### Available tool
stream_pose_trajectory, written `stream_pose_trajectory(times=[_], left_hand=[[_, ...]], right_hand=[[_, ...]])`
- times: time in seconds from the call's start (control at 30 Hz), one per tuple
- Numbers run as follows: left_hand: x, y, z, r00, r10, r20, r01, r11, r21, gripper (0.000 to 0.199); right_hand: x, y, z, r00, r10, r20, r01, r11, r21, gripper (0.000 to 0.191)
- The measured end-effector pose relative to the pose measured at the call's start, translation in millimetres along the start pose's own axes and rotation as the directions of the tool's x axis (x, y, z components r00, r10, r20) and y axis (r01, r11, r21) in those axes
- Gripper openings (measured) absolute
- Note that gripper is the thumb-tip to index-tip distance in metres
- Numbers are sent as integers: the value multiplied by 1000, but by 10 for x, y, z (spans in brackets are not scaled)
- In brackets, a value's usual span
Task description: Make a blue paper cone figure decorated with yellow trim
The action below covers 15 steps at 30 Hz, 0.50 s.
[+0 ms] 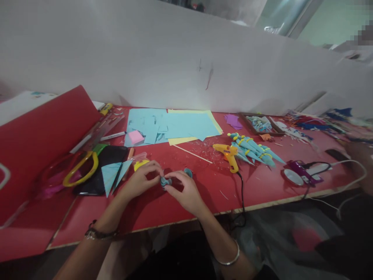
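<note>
Between my fingertips, low over the red tabletop, is a small rolled blue-grey piece (164, 181) that looks like a paper coil. My left hand (142, 179) pinches it from the left, and my right hand (185, 190) grips its other side. Just behind my right fingers lies another small round blue-grey piece (188, 172), partly hidden. Something yellow (141, 165) shows behind my left hand. Folded light-blue paper cones (112, 175) rest left of that hand. To the right is a yellow hot glue gun (229, 154), lying beside a bundle of blue paper cones with yellow trim (255, 148).
Light-blue paper sheets (189, 125) and a pink note pad (135, 137) lie at the back. Yellow-handled scissors (83, 171) sit on a black tablet-like object (90, 182). A tray of scraps (260, 123) and a purple device with cables (304, 173) are at right. The glue gun's cord (241, 190) hangs over the front edge.
</note>
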<state>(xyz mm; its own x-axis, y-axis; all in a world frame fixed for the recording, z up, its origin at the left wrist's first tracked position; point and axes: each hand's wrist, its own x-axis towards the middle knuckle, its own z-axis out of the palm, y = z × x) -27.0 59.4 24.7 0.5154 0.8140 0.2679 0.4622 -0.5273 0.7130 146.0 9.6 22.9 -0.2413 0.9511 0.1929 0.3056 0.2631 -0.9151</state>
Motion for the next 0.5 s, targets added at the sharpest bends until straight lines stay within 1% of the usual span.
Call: stream_pose_trajectory(times=[0.1,0.17,0.27,0.3,0.37,0.43,0.5], left_hand=[[5,0,18,1000,-13,-11,13,1000,9,12],[0,11,30,997,-42,-71,43,999,15,11],[-39,71,41,979,-62,-195,69,997,32,23],[-59,101,44,975,-50,-215,62,997,49,24],[-105,163,54,977,-14,-214,37,994,103,19],[-150,203,71,983,18,-182,13,986,166,12],[-185,205,92,987,46,-155,-11,976,216,10]], right_hand=[[22,8,-14,1000,-15,-17,15,1000,-1,15],[29,13,-23,999,-19,-36,19,1000,0,15],[32,28,-21,998,-14,-67,16,1000,15,14],[32,35,-19,997,-11,-76,13,1000,20,14],[33,45,-19,996,-9,-94,12,1000,24,14],[31,51,-27,994,-16,-111,19,1000,24,15],[26,53,-39,992,-23,-125,27,999,24,16]])
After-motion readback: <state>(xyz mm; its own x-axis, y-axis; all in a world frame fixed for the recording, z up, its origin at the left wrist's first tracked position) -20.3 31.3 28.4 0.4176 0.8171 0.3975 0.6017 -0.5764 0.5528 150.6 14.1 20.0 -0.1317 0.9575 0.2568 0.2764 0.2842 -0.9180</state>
